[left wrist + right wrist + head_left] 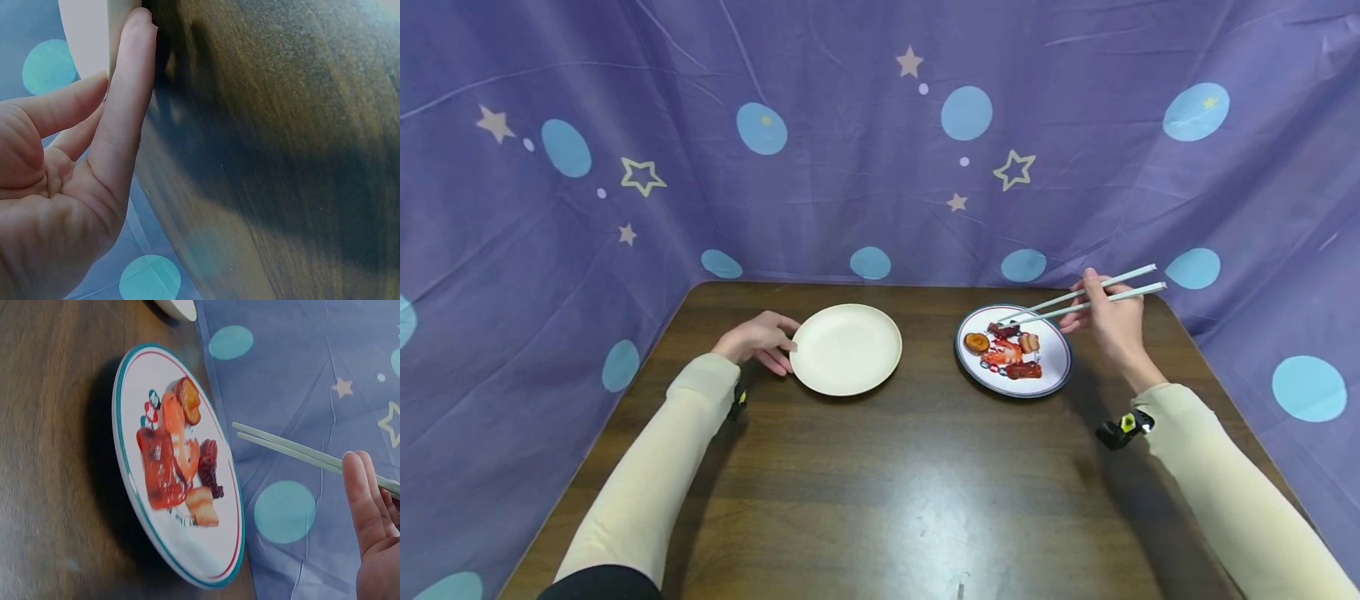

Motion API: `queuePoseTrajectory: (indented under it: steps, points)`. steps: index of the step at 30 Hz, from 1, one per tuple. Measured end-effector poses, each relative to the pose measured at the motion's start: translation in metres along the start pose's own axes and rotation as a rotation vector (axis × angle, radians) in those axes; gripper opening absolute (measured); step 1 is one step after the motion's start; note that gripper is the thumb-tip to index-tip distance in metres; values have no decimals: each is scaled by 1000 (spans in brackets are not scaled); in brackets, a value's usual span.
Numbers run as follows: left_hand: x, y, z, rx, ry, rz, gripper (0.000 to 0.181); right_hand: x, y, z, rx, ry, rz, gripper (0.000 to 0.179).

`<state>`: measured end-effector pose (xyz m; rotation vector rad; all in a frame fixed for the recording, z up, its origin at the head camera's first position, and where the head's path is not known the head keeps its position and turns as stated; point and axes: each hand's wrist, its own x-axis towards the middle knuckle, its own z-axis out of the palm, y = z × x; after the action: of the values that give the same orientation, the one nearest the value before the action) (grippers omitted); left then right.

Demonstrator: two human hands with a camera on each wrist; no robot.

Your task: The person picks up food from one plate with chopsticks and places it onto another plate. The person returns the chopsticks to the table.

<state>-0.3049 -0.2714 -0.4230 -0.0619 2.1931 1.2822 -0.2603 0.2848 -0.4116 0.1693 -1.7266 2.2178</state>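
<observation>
My left hand [763, 340] grips the left rim of a cream plate [846, 350], thumb at its edge and fingers reaching beneath. In the left wrist view only the edge of the plate [87, 37] shows beside the fingers. My right hand [1108, 312] holds a pair of pale chopsticks [1101, 292], their tips over the back of a white plate [1051, 375] with a coloured rim. In the right wrist view the tips stand apart from the dark red food piece [208, 465]. Around it lie a shrimp [174, 415], a glossy red-brown piece [161, 469], a round orange-brown piece [189, 400] and a pale piece [202, 506].
Both plates are on a brown wooden table [850, 467], the cream one left of the patterned one, with a gap between them. A purple curtain [850, 200] with stars and blue ovals hangs behind the table and along both sides.
</observation>
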Motion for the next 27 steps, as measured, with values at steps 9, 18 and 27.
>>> queuePoseTrajectory:
  steps: [9,18,27]
  points:
    - [0,0,1,-8,-5,10,61,-4,-13,-3,-17,-11,26,40]
    - [-2,4,2,4,2,4,60,-4,-12,-7,-40,2,71,33]
    - [-3,1,0,-7,-6,6,62,-4,-5,-6,-74,15,99,30]
